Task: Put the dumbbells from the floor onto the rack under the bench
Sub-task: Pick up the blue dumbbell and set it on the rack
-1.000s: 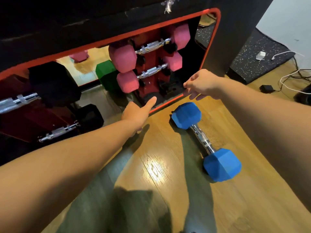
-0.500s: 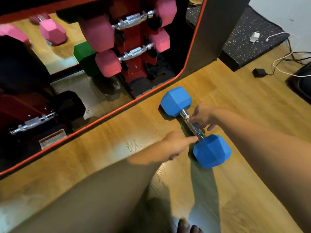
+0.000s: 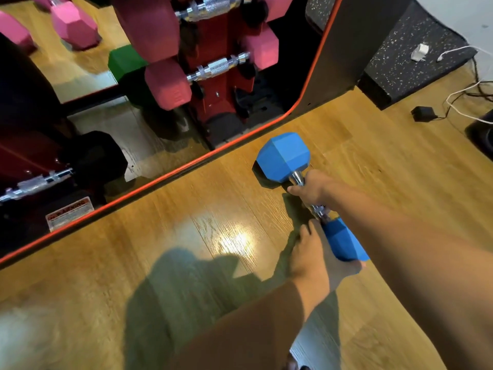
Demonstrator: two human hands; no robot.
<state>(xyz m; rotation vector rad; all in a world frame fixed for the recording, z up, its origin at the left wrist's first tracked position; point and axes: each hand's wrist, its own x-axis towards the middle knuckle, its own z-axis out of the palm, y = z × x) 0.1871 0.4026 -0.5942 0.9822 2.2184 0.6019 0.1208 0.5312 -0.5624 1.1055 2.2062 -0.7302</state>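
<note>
1. Blue dumbbell (image 3: 306,188) lies on the wood floor (image 3: 186,236) at centre right of the frame, running diagonally – one hex head near the bench's red-edged frame (image 3: 165,174), the other lower right, partly hidden by the forearm.
2. Right hand (image 3: 310,188) – grip clenched around the chrome handle, just below the upper blue head.
3. Left hand (image 3: 309,249) sits beside the lower blue head, fingers pointing up toward the handle; grip loose, grasping nothing, cannot tell if it touches the dumbbell.
4. Red rack (image 3: 213,84) stands under the bench, upper centre of the frame, behind the frame edge.
5. Two pink dumbbells sit on the rack – upper pink dumbbell (image 3: 149,25) at top centre, lower pink dumbbell (image 3: 168,84) just below it, chrome handles across the red post.
6. Green dumbbell head (image 3: 125,61) shows behind the pink ones, upper left of centre.
7. Black dumbbell (image 3: 93,156) with chrome handle at left edge, on a second red stand.
8. Loose pink dumbbell (image 3: 72,25) on the floor, top left.
9. Warning sticker (image 3: 70,212) at lower left of the frame edge.
10. Speckled black mat (image 3: 405,49) upper right, white and black cables (image 3: 466,94) beside it.
</note>
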